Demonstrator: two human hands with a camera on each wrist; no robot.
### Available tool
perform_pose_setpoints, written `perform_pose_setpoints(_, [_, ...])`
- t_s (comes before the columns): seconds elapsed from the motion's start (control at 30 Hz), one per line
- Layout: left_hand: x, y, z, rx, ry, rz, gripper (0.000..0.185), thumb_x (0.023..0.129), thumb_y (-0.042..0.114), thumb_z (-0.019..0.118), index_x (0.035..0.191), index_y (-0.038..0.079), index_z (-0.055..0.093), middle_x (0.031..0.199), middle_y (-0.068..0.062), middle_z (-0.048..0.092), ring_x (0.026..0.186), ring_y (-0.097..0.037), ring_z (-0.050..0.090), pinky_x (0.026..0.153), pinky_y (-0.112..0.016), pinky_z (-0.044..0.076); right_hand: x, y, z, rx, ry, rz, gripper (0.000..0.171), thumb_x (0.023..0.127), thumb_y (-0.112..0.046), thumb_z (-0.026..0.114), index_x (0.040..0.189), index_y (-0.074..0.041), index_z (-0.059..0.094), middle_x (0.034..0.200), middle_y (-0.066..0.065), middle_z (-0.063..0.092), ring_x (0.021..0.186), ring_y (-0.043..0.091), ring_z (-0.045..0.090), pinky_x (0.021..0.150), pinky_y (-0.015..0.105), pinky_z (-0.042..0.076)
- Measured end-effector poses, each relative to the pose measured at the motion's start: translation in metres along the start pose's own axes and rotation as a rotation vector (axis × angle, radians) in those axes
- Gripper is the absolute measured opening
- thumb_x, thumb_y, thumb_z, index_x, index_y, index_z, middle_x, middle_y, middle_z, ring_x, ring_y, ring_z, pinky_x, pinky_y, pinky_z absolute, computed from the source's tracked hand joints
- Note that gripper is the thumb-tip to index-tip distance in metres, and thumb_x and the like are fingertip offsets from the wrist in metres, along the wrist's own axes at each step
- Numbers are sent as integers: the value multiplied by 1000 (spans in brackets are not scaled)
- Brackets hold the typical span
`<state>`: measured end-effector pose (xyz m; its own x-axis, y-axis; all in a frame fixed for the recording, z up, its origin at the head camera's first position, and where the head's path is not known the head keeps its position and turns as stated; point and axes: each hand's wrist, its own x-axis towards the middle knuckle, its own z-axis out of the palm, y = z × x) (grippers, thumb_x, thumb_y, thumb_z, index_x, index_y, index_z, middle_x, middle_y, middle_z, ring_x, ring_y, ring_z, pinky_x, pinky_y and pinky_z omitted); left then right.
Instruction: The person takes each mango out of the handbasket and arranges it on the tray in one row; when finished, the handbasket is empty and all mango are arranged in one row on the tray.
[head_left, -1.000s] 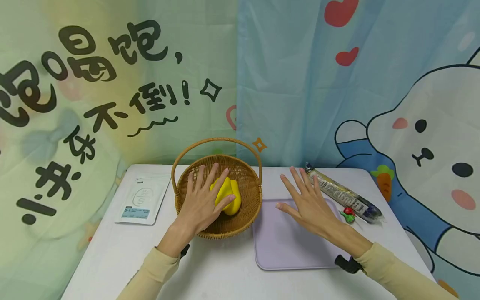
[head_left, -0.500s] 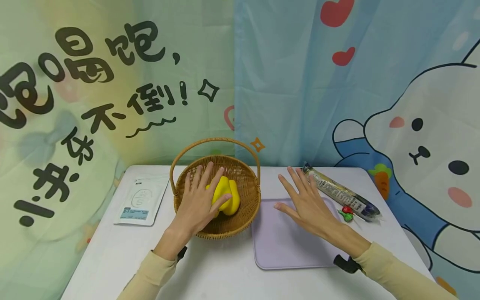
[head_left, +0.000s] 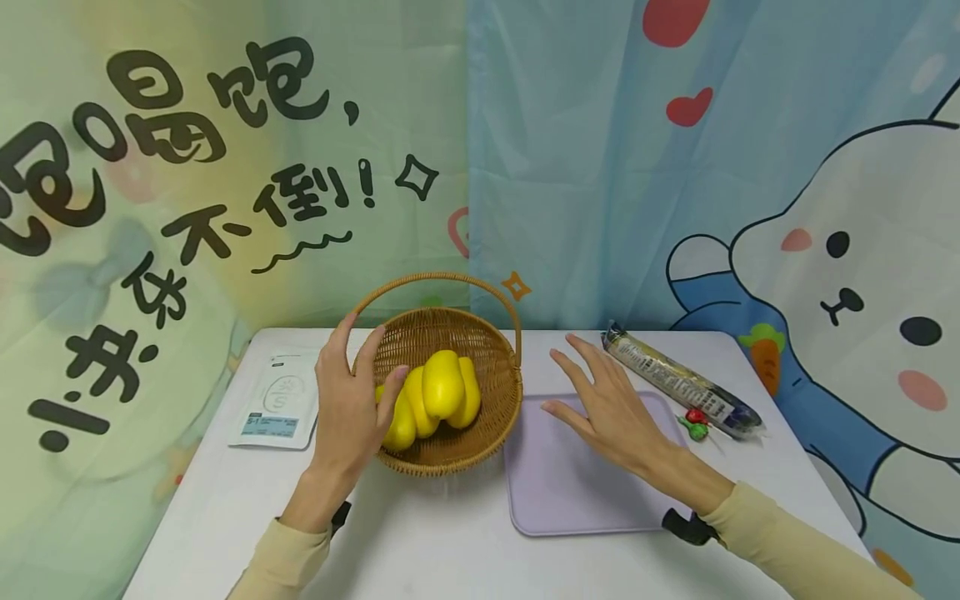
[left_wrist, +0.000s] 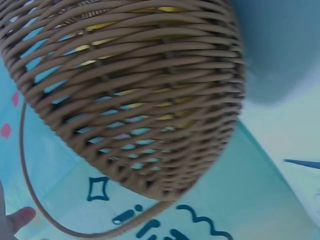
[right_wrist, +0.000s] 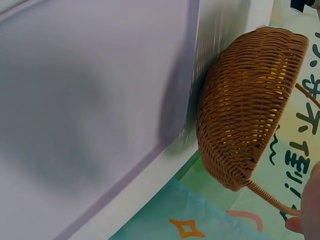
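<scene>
A person's left hand [head_left: 347, 408] sits at the left rim of a wicker basket [head_left: 491, 417], fingers relaxed and spread, thumb touching a yellow bell pepper [head_left: 431, 396] lying inside the basket. The right hand [head_left: 611, 408] hovers released, fingers straight, over a lilac tray [head_left: 562, 492] just right of the basket. A long wrapped packet [head_left: 678, 382] lies beyond, on the white table [head_left: 427, 550]

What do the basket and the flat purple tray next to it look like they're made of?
The basket looks like woven wicker or rattan: tan strands interlaced, with gaps that let light through in the left wrist view, and a matte finish. The tray looks like smooth plastic or silicone, which one is unclear: even lilac colour, rounded corners, low raised rim, faint sheen.
</scene>
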<state>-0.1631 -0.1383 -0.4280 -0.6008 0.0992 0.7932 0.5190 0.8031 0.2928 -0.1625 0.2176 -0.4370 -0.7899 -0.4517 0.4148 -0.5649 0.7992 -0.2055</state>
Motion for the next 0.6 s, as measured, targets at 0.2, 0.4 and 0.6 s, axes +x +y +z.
perform_pose_setpoints(0.2, [-10, -11, -1, -1, 48, -125, 56, 106, 48, 46, 144, 7, 54, 167, -21, 15, 149, -44, 26, 111, -66, 27, 3, -13, -3, 27, 41, -22, 68, 96, -44, 68, 152, -14, 46, 160, 14, 37, 141, 36, 44, 114, 59, 35])
perform_pose_setpoints(0.4, [-20, -20, 2, -51, -25, -257, 50, 105, 35, 55, 147, 9, 51, 169, -20, 7, 153, -43, 18, 113, -71, 24, 9, -26, -4, 53, 69, -90, 66, 95, -42, 70, 150, -12, 49, 156, 12, 43, 136, 32, 49, 111, 55, 41])
perform_pose_setpoints(0.6, [-26, -25, 5, -129, -198, -434, 53, 107, 40, 50, 153, 15, 45, 170, -16, 4, 151, -49, 20, 113, -71, 29, 17, -38, -3, 73, 64, -123, 66, 96, -44, 68, 150, -13, 49, 156, 11, 45, 136, 29, 51, 110, 52, 44])
